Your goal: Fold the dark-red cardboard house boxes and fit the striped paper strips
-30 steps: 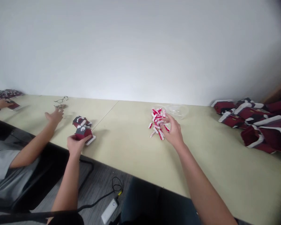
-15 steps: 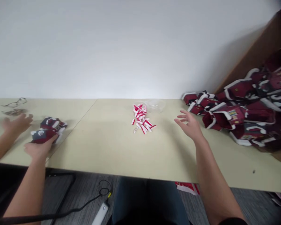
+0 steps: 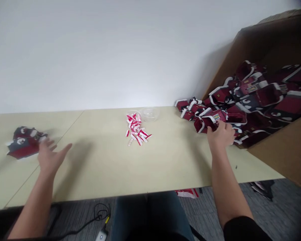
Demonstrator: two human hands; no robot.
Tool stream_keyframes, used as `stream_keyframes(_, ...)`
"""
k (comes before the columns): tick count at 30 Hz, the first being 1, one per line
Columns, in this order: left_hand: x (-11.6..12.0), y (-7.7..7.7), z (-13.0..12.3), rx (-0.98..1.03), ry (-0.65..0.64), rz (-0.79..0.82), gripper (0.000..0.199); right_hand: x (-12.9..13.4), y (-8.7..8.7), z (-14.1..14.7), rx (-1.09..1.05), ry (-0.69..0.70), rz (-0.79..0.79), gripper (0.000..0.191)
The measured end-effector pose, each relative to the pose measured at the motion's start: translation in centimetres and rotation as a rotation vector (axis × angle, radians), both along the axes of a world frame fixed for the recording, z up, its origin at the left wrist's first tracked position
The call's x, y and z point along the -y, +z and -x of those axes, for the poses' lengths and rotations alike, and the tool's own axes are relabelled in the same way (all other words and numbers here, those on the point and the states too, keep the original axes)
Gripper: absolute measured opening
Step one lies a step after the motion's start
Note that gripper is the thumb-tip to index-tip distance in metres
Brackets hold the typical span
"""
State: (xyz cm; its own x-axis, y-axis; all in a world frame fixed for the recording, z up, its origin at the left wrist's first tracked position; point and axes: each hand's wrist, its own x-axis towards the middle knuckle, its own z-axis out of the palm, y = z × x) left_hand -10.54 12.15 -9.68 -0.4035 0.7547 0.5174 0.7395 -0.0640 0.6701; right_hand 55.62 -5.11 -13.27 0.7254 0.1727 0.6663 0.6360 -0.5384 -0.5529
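My left hand (image 3: 51, 155) is over the table at the left, fingers spread, with nothing in it. Just beyond its fingertips lie dark red and grey house-shaped pieces with white trim (image 3: 25, 142). At the right, my right hand (image 3: 220, 135) reaches onto a heap of similar maroon pieces (image 3: 222, 95) that spills from a cardboard box; its fingers are bent down on one piece, and their tips are partly hidden. Red-and-white striped small pieces (image 3: 135, 125) lie in a loose pile at mid-table.
Behind the striped pile stands a clear round dish (image 3: 150, 114). The cardboard box (image 3: 273, 150) lies open at the right end of the table (image 3: 110, 167). Below the front edge are a cable and a white power strip (image 3: 101, 235).
My left hand has let go of the maroon pieces at the left. My right hand has moved right onto the heap. The view has turned right, and another person's hand has left the view.
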Motion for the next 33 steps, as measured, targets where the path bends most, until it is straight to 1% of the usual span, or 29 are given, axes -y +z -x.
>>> stream_keyframes(1, 0.3, 0.4, -1.7, 0.033, -0.057, -0.013, 0.094, -0.3, -0.1, -0.7, 0.002, -0.027, 0.030, 0.047)
stream_keyframes(4, 1.2, 1.3, -6.2, 0.078, -0.200, -0.027, 0.093, -1.1, -0.8, -3.1, 0.034, -0.075, 0.091, 0.031)
stream_keyframes(7, 1.5, 1.7, -9.6, 0.111, -0.332, -0.074, 0.089, -1.4, -1.6, -5.4, 0.074, -0.058, 0.130, 0.023)
stream_keyframes(9, 1.4, 1.8, -11.7, 0.149, -0.395, -0.094, 0.083, -1.3, -1.8, -5.9, 0.144, -0.045, 0.126, 0.021)
stream_keyframes(11, 1.4, 2.0, -14.0, 0.205, -0.479, -0.090, 0.076, -1.1, -1.6, -5.0, 0.279, -0.017, 0.088, 0.020)
stream_keyframes(13, 1.7, 2.2, -16.4, 0.288, -0.641, -0.048, 0.069, -1.1, -1.2, -2.4, 0.451, 0.075, 0.045, 0.021)
stream_keyframes(15, 2.2, 2.1, -18.8, 0.392, -0.900, 0.067, 0.065, -1.4, -0.6, 1.8, 0.631, 0.243, 0.006, 0.020)
stream_keyframes(17, 2.8, 1.5, -20.9, 0.511, -1.193, 0.249, 0.063, -1.9, 0.1, 7.1, 0.781, 0.442, -0.048, 0.018)
stream_keyframes(18, 3.0, 0.9, -21.7, 0.588, -1.313, 0.342, 0.064, -2.4, 0.3, 10.0, 0.838, 0.557, -0.058, 0.019)
stream_keyframes(19, 3.1, 0.3, -22.3, 0.674, -1.402, 0.423, 0.066, -2.9, 0.5, 12.8, 0.870, 0.668, -0.061, 0.020)
stream_keyframes(20, 3.2, -0.4, -22.7, 0.770, -1.449, 0.475, 0.068, -3.5, 0.5, 15.6, 0.887, 0.787, -0.050, 0.022)
stream_keyframes(21, 3.1, -1.1, -22.8, 0.870, -1.453, 0.496, 0.069, -4.1, 0.5, 18.2, 0.897, 0.898, -0.056, 0.022)
stream_keyframes(22, 3.0, -1.7, -22.7, 0.958, -1.420, 0.490, 0.069, -4.9, 0.5, 20.6, 0.890, 0.980, -0.052, 0.024)
stream_keyframes(24, 2.3, -2.5, -22.0, 1.058, -1.277, 0.435, 0.063, -6.5, 0.3, 24.3, 0.879, 1.115, 0.013, 0.025)
stream_keyframes(26, 1.4, -2.8, -20.8, 1.070, -1.118, 0.388, 0.058, -8.0, 0.3, 26.4, 0.826, 1.193, 0.121, 0.024)
stream_keyframes(28, 0.4, -2.7, -19.6, 1.063, -1.001, 0.339, 0.057, -9.1, 0.5, 26.9, 0.710, 1.208, 0.209, 0.023)
stream_keyframes(29, -0.1, -2.5, -19.0, 1.067, -0.953, 0.300, 0.057, -9.5, 0.6, 26.5, 0.624, 1.193, 0.237, 0.029)
stream_keyframes(31, -1.0, -2.3, -18.1, 1.063, -0.859, 0.206, 0.058, -9.8, 0.7, 24.9, 0.417, 1.143, 0.289, 0.041)
stream_keyframes(32, -1.3, -2.3, -17.8, 1.042, -0.816, 0.165, 0.059, -9.9, 0.6, 23.8, 0.318, 1.116, 0.329, 0.041)
stream_keyframes(33, -1.6, -2.3, -17.6, 1.011, -0.778, 0.128, 0.060, -9.9, 0.4, 22.6, 0.237, 1.086, 0.378, 0.037)
